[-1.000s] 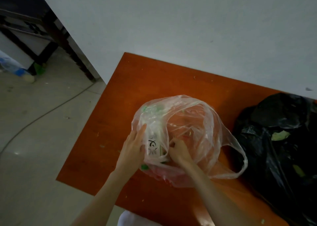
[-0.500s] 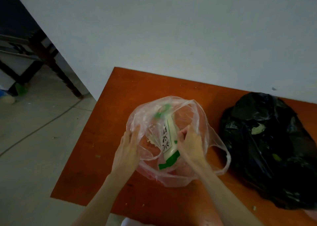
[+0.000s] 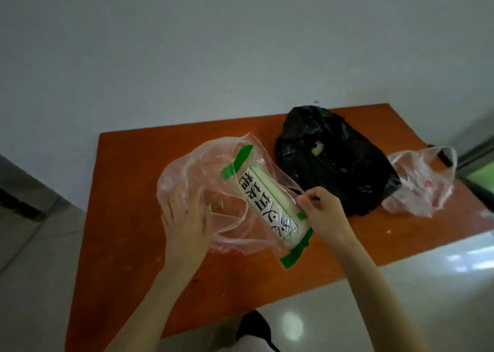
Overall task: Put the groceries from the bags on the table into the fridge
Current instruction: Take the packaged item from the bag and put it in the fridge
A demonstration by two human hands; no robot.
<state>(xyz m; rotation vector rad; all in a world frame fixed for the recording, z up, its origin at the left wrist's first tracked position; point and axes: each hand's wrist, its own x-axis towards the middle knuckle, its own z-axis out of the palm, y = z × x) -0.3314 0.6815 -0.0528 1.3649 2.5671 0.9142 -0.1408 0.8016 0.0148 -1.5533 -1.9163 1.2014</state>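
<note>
1. Clear plastic bag point(image 3: 192, 180), on the orange table point(image 3: 128, 244), is steadied by the left hand point(image 3: 184, 218), fingers spread flat.
2. Right hand point(image 3: 322, 214) pinches the green-trimmed vegetable packet point(image 3: 270, 207), half drawn out.
3. Black bag point(image 3: 334, 159) and second clear bag point(image 3: 422, 185) look unemptied; nothing fridged yet.

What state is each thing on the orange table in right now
Clear plastic bag: open, pressed down by left hand.
Green-and-white labelled packet: partly out of bag, pinched by right hand.
Black plastic bag: crumpled, untouched.
Small translucent bag: slumped, untouched.
</note>
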